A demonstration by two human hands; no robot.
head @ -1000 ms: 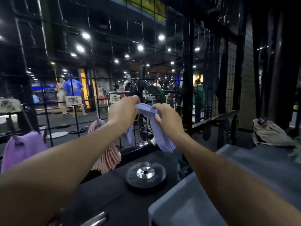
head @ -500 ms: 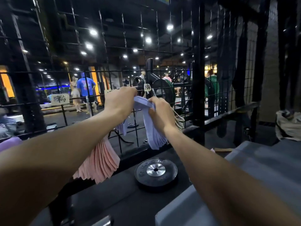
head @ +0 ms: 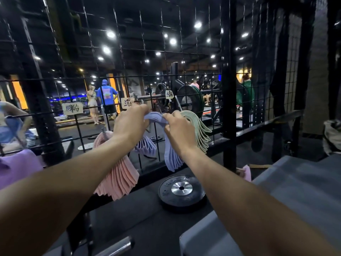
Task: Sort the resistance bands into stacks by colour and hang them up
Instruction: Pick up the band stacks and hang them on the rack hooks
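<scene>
Both hands (head: 154, 124) — arms outstretched — grip blue bands (head: 170, 156) (at the grid (head: 129, 78)).

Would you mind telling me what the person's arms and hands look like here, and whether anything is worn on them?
Both forearms are bare from the bottom edge of the picture up to the wrists: no sleeves show. The left hand and the right hand wear no gloves, and no watch, bracelet or ring is visible on either. There are no markings or straps on the arms.

Both bare arms reach far forward, hands close together; the left hand (head: 130, 122) and right hand (head: 178, 131) curl, pinching something between them.
</scene>
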